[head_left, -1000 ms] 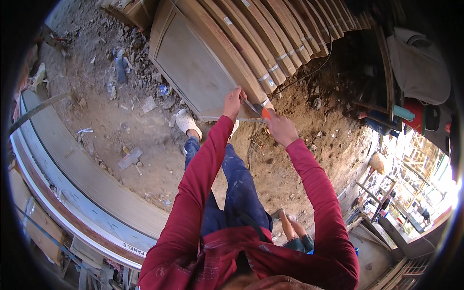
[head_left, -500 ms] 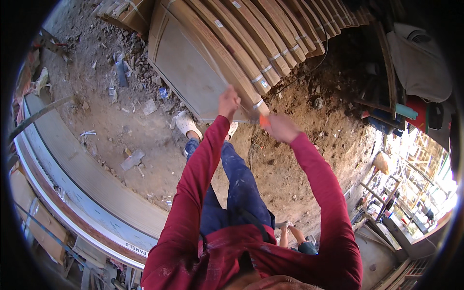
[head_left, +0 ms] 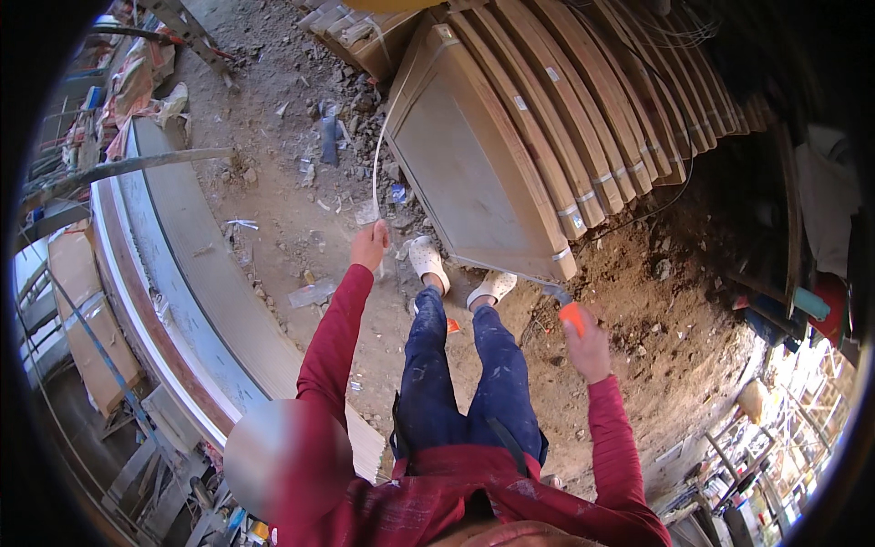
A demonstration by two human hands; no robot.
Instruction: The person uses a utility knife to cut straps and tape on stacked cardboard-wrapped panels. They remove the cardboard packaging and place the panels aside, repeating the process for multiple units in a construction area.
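Long panels [head_left: 214,264]: a stack of pale boards runs lengthwise to your left, well apart from the cartons.
Plastic scrap [head_left: 312,293]: it lies flat on the dirt floor [head_left: 351,319], between the boards and your legs.
Left hand [head_left: 370,244]: your fingers are closed, clamped on the lower end of the strap, to the left of the front carton.
White strap [head_left: 376,169]: it rises from your left hand, bows past the front carton's left corner and meets that carton near its upper left edge.
Clogs [head_left: 427,260]: you have a pale pair on, just below the front carton's bottom edge.
Front carton [head_left: 469,173]: it stands tilted, a grey panel face toward you, brown borders around it.
Orange-handled tool [head_left: 572,317]: its metal end points up and left, just below the front carton's lower right corner; you cannot tell here whether they touch.
Right hand [head_left: 588,345]: your fingers are wrapped around the orange handle.
Row of cartons [head_left: 629,109]: more slim brown ones lean side by side behind the front carton.
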